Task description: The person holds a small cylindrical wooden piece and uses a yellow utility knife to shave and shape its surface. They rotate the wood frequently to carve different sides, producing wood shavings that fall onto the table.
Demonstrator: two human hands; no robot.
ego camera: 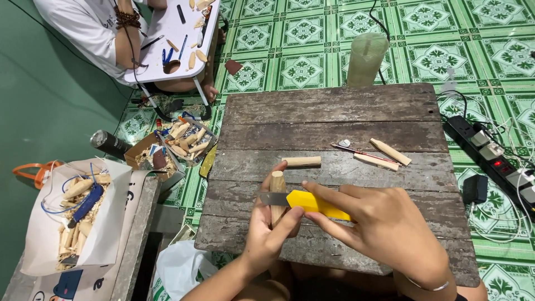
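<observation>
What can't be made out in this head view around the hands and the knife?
- Lower part of the wooden peg: wrapped by the left hand.
- Rear of the yellow knife: covered by the right hand.
- Where the blade meets the peg: too small to tell.
- Contents of the white bag beside the table: jumbled, partly hidden by its wall.
- Person at the white board: cut off by the top edge.

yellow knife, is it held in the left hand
No, the right hand holds the yellow knife, its blade laid across the wooden stick that the left hand holds upright.
</observation>
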